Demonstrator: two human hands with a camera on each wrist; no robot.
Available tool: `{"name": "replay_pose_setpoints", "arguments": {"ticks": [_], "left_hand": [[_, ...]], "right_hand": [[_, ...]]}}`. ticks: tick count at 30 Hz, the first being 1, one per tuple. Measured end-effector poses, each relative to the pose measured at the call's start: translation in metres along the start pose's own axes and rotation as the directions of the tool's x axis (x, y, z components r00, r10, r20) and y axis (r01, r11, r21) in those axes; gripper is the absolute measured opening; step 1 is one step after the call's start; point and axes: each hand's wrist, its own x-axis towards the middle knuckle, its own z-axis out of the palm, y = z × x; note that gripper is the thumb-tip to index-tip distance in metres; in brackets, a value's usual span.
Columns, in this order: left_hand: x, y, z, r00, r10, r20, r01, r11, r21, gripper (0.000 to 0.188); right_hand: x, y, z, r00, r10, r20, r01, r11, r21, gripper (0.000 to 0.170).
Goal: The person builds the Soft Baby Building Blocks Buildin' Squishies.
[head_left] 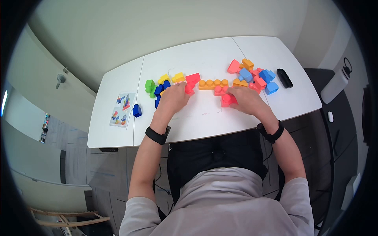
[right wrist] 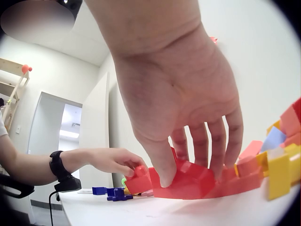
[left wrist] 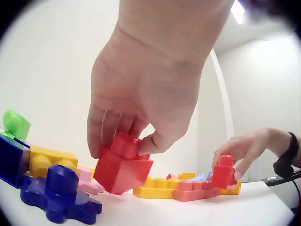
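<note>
Evidently, left hand (head_left: 175, 97) pinched red studded block (left wrist: 121, 172), right hand (head_left: 249, 100) pinched second red block (head_left: 226, 101) (thumb opposing fingers, presumably for control); orange four-stud brick (head_left: 213, 85) lay beyond, between hands.

No text, label, brand, number or sign can be read in any of the three views. The sheet (head_left: 122, 109) on the desk (head_left: 197, 128) bears coloured pictures of block models; any lettering on it is too small to make out. A small pale mark on the dark trousers (head_left: 214, 151), near the desk's edge, is likewise too small to identify. Faint strokes on the desk's white surface form no legible characters. The red block (left wrist: 123, 172) shows no readable marking.
</note>
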Motion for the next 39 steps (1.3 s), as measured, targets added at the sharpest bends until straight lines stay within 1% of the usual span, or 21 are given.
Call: {"name": "replay_pose_setpoints", "arguments": {"ticks": [1,2,4,5,7,8,10,13,15,18,22,24,26,27,29,31,32,33,35,37,39], "left_hand": [[0.0,0.0,-0.001,0.998,0.057,-0.003,-0.057,0.998,-0.026,0.037],[-0.001,0.002,0.001,0.998,0.058,0.0,-0.058,0.998,-0.027,0.037],[-0.004,0.011,0.008,0.966,0.256,-0.025,-0.257,0.953,-0.159,0.025],[-0.007,0.019,0.011,0.966,0.256,-0.024,-0.256,0.953,-0.16,0.025],[-0.012,0.037,0.017,0.952,0.3,0.055,-0.288,0.944,-0.16,0.029],[-0.014,0.041,0.021,0.953,0.298,0.055,-0.286,0.944,-0.161,0.029],[-0.016,0.047,0.028,0.948,0.302,0.098,-0.286,0.947,-0.147,0.038],[-0.018,0.053,0.032,0.953,0.291,0.089,-0.277,0.951,-0.14,0.039],[-0.018,0.056,0.034,0.954,0.286,0.086,-0.274,0.953,-0.129,0.039],[-0.019,0.059,0.034,0.957,0.283,0.07,-0.273,0.954,-0.121,0.04],[-0.021,0.064,0.03,0.967,0.228,0.115,-0.221,0.973,-0.07,0.05],[-0.022,0.063,0.024,0.971,0.199,0.132,-0.194,0.98,-0.051,0.055],[-0.02,0.054,0.015,0.974,0.222,0.046,-0.22,0.975,-0.043,0.055],[-0.02,0.047,0.02,0.974,0.221,0.047,-0.219,0.975,-0.039,0.055],[-0.019,0.037,0.03,0.949,0.306,-0.081,-0.314,0.943,-0.112,0.053],[-0.016,0.036,0.035,0.958,0.284,-0.031,-0.286,0.948,-0.138,0.049],[-0.016,0.039,0.035,0.967,0.255,0.015,-0.25,0.954,-0.163,0.044],[-0.016,0.041,0.034,0.967,0.255,0.017,-0.249,0.955,-0.162,0.044],[-0.016,0.051,0.028,0.975,0.201,0.094,-0.193,0.977,-0.086,0.034],[-0.016,0.056,0.034,0.981,0.183,0.064,-0.18,0.983,-0.043,0.03],[-0.019,0.059,0.038,0.986,0.161,0.032,-0.161,0.987,0.0,0.026]], "right_hand": [[0.0,0.0,0.001,1.0,0.002,0.0,-0.002,1.0,0.002,0.044],[0.001,0.0,0.004,1.0,-0.017,-0.022,0.017,1.0,0.006,0.043],[0.001,0.001,0.009,0.999,-0.034,-0.041,0.034,0.999,0.012,0.043],[0.002,0.002,0.012,0.997,-0.054,-0.046,0.055,0.998,0.009,0.04],[0.002,0.002,0.015,0.996,-0.077,-0.048,0.078,0.997,0.005,0.038],[0.001,0.0,0.016,0.996,-0.084,-0.041,0.084,0.996,-0.001,0.037],[0.001,-0.001,0.019,0.995,-0.09,-0.033,0.09,0.996,-0.008,0.036],[0.001,-0.005,0.021,0.995,-0.101,-0.01,0.101,0.994,-0.028,0.034],[0.0,-0.01,0.019,0.997,-0.04,0.058,0.042,0.999,-0.029,0.04],[0.001,-0.008,0.025,0.997,-0.024,0.077,0.026,0.999,-0.022,0.039],[0.002,-0.006,0.026,0.995,-0.024,0.098,0.026,0.999,-0.022,0.043],[0.0,-0.003,0.025,0.985,-0.039,0.169,0.04,0.999,-0.004,0.049],[-0.003,-0.001,0.021,0.983,-0.013,0.183,0.01,1.0,0.018,0.052],[-0.003,-0.001,0.019,0.981,0.019,0.195,-0.027,0.999,0.038,0.054],[-0.003,-0.002,0.018,0.982,0.02,0.19,-0.027,0.999,0.035,0.054],[-0.004,0.001,0.02,0.981,0.025,0.191,-0.031,0.999,0.028,0.054],[-0.003,0.003,0.024,0.985,-0.025,0.172,0.021,1.0,0.023,0.054],[-0.002,0.005,0.026,0.985,-0.075,0.153,0.073,0.997,0.017,0.053],[-0.004,-0.001,0.022,0.989,-0.075,0.126,0.071,0.997,0.034,0.051],[-0.003,-0.003,0.021,0.993,-0.074,0.096,0.069,0.996,0.05,0.048],[-0.002,-0.004,0.021,0.993,-0.119,-0.012,0.12,0.99,0.079,0.043]]}}
